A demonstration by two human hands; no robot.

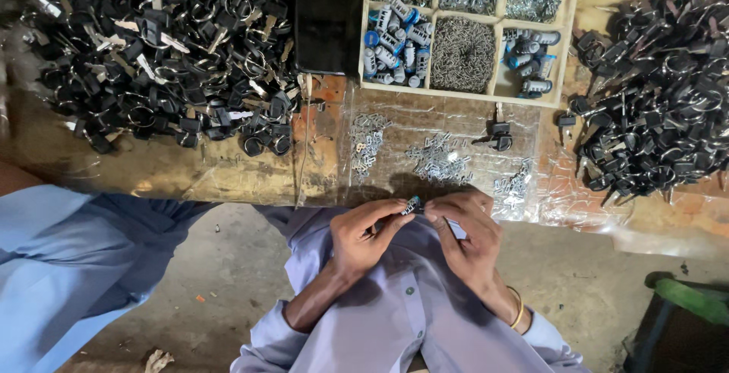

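- While both hands meet just below the desk [228, 175] edge, the left hand [364, 236] and right hand [467, 232] pinch one small lock cylinder [411, 205] between their fingertips, each closed on one end.
- Its long axis runs roughly left to right, tilted slightly up toward the right; which end is the face cannot be told.
- Neither hand is nearer; both touch it.
- Loose metal pieces [439, 159] lie on the desk just beyond, and a wooden compartment tray [363, 39] farther off.
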